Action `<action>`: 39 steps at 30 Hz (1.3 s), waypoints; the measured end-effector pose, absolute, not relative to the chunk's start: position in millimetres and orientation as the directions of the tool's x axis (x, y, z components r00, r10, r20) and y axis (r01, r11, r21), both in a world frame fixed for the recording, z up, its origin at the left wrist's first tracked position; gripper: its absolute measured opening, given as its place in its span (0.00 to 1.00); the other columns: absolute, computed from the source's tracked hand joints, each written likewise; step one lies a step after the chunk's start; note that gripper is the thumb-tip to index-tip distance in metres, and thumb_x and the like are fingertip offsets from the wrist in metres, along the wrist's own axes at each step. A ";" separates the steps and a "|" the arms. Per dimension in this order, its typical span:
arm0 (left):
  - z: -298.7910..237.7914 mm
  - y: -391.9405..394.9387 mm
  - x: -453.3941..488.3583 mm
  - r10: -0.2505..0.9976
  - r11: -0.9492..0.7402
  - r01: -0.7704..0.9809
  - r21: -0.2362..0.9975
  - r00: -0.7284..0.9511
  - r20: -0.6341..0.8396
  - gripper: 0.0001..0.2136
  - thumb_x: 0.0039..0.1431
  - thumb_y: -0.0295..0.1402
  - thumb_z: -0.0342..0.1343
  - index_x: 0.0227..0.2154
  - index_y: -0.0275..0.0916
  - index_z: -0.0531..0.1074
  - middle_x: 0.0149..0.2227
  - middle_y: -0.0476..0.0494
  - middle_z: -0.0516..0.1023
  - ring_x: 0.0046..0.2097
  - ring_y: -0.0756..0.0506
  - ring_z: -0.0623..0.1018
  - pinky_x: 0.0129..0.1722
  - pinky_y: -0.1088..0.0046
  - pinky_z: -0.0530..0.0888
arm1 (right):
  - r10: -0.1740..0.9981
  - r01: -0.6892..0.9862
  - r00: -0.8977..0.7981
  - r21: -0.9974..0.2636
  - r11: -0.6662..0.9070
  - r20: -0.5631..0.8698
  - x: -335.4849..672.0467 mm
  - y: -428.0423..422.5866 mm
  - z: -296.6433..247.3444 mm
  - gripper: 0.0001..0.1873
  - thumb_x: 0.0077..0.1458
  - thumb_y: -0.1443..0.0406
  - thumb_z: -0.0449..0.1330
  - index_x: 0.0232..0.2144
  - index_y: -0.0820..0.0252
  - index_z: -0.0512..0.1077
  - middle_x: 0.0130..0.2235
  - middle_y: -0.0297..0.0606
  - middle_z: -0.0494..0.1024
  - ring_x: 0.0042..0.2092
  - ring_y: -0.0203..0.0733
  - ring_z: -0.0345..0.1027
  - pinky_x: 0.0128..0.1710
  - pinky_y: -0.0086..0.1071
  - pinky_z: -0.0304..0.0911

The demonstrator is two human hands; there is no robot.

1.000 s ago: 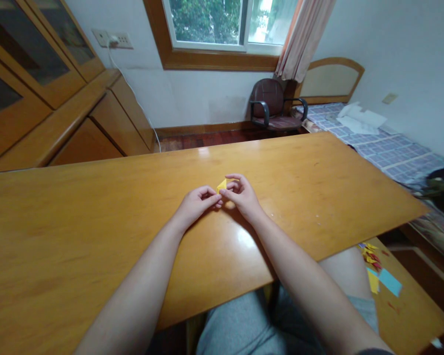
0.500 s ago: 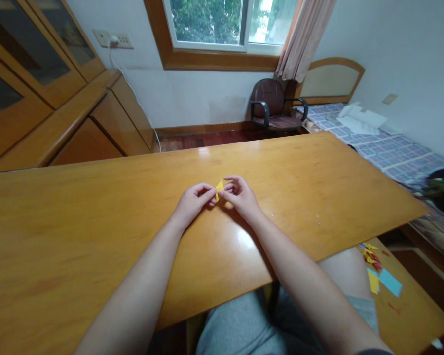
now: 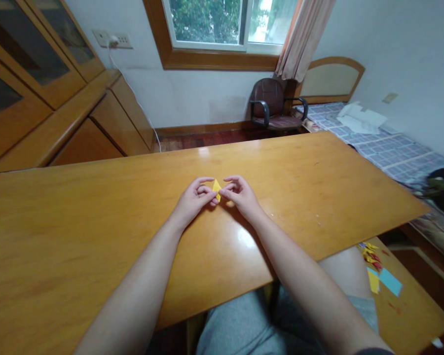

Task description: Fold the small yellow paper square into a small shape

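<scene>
A small piece of folded yellow paper [image 3: 216,187] is held between my two hands, its pointed tip facing away from me. My left hand [image 3: 197,197] pinches its left side with the thumb, the index finger raised along the edge. From the right, my right hand [image 3: 241,195] grips it between thumb and fingers, with the index finger lifted and curved. The fingertips cover the paper's lower part. Both hands are just over the wooden table [image 3: 96,236].
On a lower wooden surface at right lie yellow and red folded paper pieces [image 3: 371,257], a light blue sheet [image 3: 390,282] and a yellow sheet [image 3: 373,281]. Beyond the table stand a brown armchair [image 3: 268,101], a bed [image 3: 385,153] and a cabinet [image 3: 107,118].
The yellow paper has turned slightly and shifted a little left, showing more of its face. My left index finger has lifted and straightened; the right hand has barely moved.
</scene>
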State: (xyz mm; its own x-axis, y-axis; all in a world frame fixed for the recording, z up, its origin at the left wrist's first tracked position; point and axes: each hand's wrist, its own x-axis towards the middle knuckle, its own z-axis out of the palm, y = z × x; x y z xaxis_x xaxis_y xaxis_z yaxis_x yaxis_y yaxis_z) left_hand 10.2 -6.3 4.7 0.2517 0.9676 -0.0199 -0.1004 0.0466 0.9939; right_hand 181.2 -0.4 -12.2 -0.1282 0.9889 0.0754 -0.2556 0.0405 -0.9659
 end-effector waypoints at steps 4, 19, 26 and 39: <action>3.1 -7.0 10.7 0.967 0.039 -0.116 0.992 0.254 -0.008 0.22 0.47 0.37 0.67 0.44 0.38 0.68 0.29 0.52 0.75 0.29 0.49 0.79 0.31 0.74 0.76 | 0.989 -0.229 -0.135 -0.973 0.032 0.065 181.6 -0.6 -13.6 0.20 0.42 0.59 0.70 0.35 0.56 0.66 0.26 0.27 0.75 0.27 0.33 0.67 0.30 0.28 0.62; -0.7 -4.4 8.4 0.980 0.018 -0.106 0.994 0.199 0.003 0.15 0.50 0.37 0.66 0.34 0.38 0.65 0.26 0.52 0.76 0.26 0.50 0.78 0.26 0.77 0.74 | 0.971 -0.059 -0.188 -0.988 0.141 0.150 183.3 -3.4 -17.2 0.11 0.49 0.58 0.67 0.30 0.59 0.73 0.29 0.31 0.75 0.30 0.33 0.66 0.33 0.29 0.61; -1.7 -1.6 10.1 0.990 -0.021 -0.121 0.992 0.132 0.037 0.14 0.50 0.35 0.64 0.34 0.39 0.64 0.25 0.54 0.74 0.25 0.52 0.76 0.26 0.79 0.72 | 0.963 -0.025 -0.211 -0.986 0.165 0.166 179.9 -6.4 -17.0 0.12 0.49 0.59 0.67 0.34 0.59 0.74 0.33 0.35 0.78 0.35 0.37 0.71 0.38 0.31 0.65; 4.7 -5.4 12.5 0.992 0.027 -0.086 0.996 0.124 -0.016 0.15 0.48 0.37 0.66 0.33 0.40 0.65 0.28 0.52 0.75 0.22 0.55 0.71 0.19 0.82 0.61 | 0.964 0.019 -0.182 -0.980 0.198 0.191 179.8 -7.0 -13.9 0.10 0.49 0.61 0.65 0.33 0.60 0.74 0.33 0.35 0.77 0.34 0.35 0.70 0.37 0.30 0.64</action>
